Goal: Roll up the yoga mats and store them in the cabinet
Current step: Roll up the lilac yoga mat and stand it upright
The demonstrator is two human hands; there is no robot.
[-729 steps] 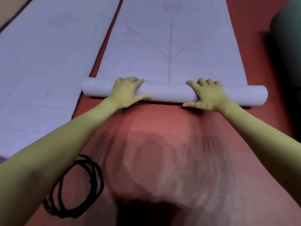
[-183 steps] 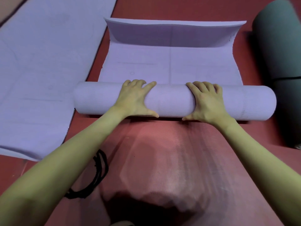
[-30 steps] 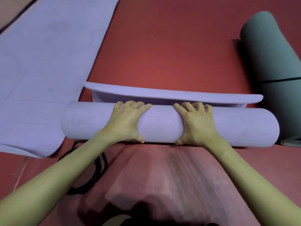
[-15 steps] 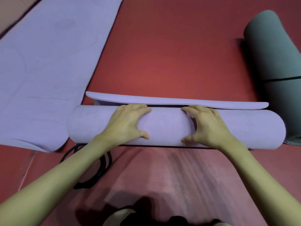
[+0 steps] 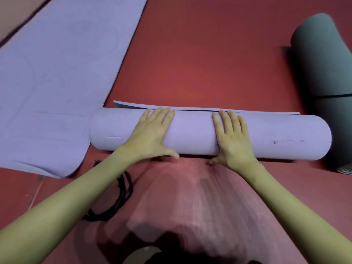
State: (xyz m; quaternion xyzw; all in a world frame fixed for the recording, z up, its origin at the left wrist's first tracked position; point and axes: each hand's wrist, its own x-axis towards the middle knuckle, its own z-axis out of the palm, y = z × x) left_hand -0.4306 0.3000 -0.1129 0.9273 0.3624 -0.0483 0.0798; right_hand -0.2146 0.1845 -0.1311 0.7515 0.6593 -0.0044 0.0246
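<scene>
A lavender yoga mat [image 5: 192, 134] lies across the red floor in front of me as a thick roll. Only a thin strip of its free end [image 5: 133, 106] shows along the far side. My left hand [image 5: 150, 134] lies flat on top of the roll left of its middle, fingers straight, thumb down the near side. My right hand [image 5: 232, 138] presses flat on the roll right of its middle in the same way. A second lavender mat [image 5: 53, 69] lies unrolled on the floor to the left.
A rolled grey-green mat [image 5: 323, 73] with a thin black band round it lies at the right, close to the lavender roll's right end. A tangle of black cord [image 5: 118, 199] lies on the red floor [image 5: 209, 54] under my left forearm.
The roll has grown from thin to thick as the mat wound up. In the last second the raised free end dropped close against the roll and my fingers straightened over its top.
</scene>
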